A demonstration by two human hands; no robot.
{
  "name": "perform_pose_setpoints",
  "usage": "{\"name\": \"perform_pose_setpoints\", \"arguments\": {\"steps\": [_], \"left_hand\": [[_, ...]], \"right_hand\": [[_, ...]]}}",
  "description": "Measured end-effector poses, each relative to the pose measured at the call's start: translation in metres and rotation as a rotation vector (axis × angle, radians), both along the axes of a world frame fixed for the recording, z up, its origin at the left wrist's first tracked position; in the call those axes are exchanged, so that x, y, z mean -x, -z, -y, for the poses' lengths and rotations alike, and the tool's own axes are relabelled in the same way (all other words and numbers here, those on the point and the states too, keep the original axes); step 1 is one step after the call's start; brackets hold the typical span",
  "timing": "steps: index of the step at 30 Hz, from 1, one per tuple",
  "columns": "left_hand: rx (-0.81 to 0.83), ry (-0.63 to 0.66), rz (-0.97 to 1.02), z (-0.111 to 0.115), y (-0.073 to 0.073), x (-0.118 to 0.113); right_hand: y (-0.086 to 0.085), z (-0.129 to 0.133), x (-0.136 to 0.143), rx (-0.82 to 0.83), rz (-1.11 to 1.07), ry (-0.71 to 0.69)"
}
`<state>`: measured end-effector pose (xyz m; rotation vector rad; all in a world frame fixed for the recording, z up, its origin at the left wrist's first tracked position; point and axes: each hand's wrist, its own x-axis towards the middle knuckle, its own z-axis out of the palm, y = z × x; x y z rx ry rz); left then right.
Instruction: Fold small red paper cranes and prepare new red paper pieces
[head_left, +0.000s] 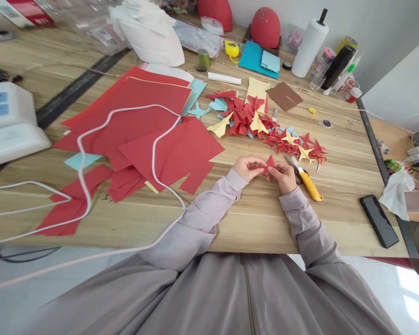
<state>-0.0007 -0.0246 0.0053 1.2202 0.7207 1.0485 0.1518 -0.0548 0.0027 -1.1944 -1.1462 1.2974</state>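
A small folded red paper piece is pinched between both hands near the middle of the table. My left hand grips its left side with thumb and fingers. My right hand is closed on its right side, and the fingers hide part of the folds. Just right of my right hand lies a yellow box cutter with its blade out, partly over dark-handled scissors. Beyond the hands spreads a heap of folded paper stars, mostly red, with some yellow and light blue ones.
Red paper sheets cover the left side, crossed by a white cable. A black phone lies near the right edge. Behind stand a white bottle, a yellow tape measure and blue paper. A white device sits far left.
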Motion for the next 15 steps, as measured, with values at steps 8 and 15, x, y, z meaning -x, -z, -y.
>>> {"name": "perform_pose_setpoints", "arguments": {"steps": [8, 15], "left_hand": [[-0.129, -0.064, -0.079, -0.0030, 0.0045, 0.0022], [-0.018, -0.034, 0.004, -0.0033, 0.0019, 0.0031]], "right_hand": [[-0.0002, 0.0000, 0.0008, -0.016, -0.005, -0.004], [-0.0040, 0.0002, 0.0018, -0.027, 0.017, 0.001]]}}
